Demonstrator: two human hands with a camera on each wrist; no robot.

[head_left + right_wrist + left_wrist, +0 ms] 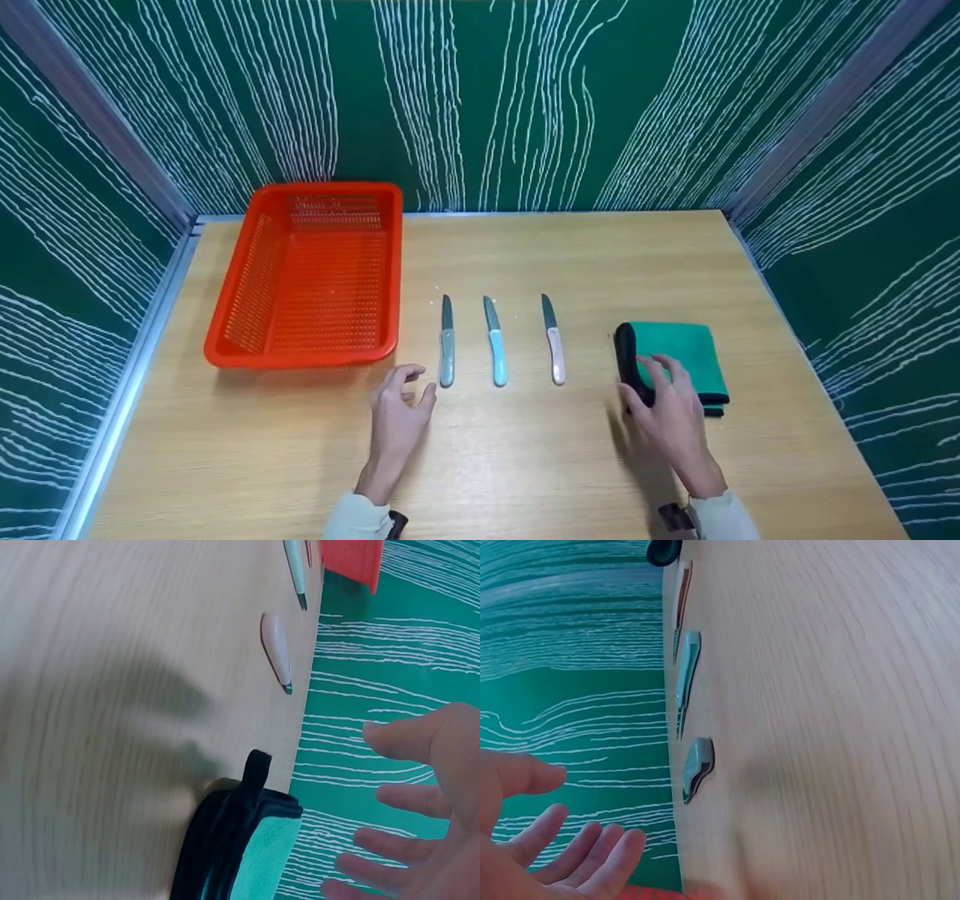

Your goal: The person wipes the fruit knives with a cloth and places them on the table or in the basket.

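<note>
Three small knives lie side by side on the table, blades pointing away: one with a grey-green handle [448, 356], one with a light blue handle [498, 356] and one with a pale pink handle [556, 356]. My left hand [400, 416] hovers just left of the grey-green knife, fingers loosely bent and holding nothing. On the right, my right hand [670, 412] is over the near left part of a folded green cloth [686, 349] with black edging. In the right wrist view its thumb and fingers are spread apart, with nothing between them.
A red plastic basket [214, 341] with perforated walls stands at the back left of the wooden table [510, 465]. Green panels [480, 97] with white wavy lines close off the back and both sides. Small white specks lie near the knife blades.
</note>
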